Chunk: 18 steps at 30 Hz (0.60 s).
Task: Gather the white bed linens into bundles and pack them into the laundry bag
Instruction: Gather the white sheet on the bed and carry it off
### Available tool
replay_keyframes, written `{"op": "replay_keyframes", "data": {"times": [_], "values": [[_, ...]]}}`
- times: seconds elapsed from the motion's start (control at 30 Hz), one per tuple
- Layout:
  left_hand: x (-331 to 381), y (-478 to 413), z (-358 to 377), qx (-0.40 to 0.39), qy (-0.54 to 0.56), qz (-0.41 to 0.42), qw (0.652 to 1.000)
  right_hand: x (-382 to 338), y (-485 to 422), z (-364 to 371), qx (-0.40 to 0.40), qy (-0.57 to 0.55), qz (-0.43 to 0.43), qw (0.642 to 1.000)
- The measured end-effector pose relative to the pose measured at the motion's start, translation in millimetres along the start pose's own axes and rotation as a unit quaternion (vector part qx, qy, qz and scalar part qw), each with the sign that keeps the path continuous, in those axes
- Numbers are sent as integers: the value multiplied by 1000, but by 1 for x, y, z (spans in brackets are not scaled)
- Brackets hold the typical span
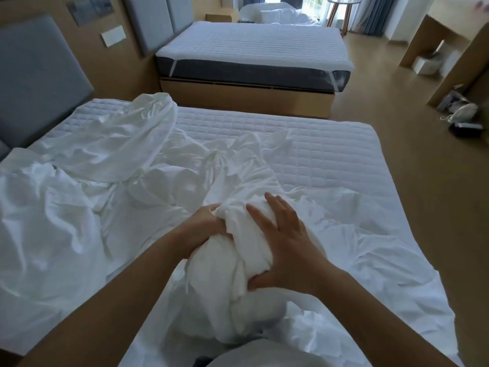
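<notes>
On the bed (pixel 317 149), the left hand (pixel 203 223) grips a bundle (pixel 232 260), fingers curled. The right hand (pixel 285 247) clasps it, fingers spread, thumb beneath.

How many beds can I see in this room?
3. The nearest bed carries the crumpled white sheet; the stripped middle bed lies beyond it; the far bed, at the room's end, is draped in white and partly hidden.
</notes>
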<state>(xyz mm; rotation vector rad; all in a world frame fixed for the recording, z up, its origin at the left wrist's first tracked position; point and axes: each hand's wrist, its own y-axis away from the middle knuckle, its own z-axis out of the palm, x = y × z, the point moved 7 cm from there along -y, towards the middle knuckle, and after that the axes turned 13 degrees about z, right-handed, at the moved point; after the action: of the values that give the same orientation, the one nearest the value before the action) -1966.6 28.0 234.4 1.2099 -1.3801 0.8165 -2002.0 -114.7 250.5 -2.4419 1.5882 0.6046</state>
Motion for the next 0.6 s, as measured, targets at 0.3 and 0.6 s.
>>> {"op": "replay_keyframes", "data": {"times": [0.3,0.6], "values": [[16,21,-5,-60,64,-131,987,-8,-24,-15,95,-201,-48,974],[33,33,2,-119,-479,71,867,29,-41,11,-62,-528,131,837]]}}
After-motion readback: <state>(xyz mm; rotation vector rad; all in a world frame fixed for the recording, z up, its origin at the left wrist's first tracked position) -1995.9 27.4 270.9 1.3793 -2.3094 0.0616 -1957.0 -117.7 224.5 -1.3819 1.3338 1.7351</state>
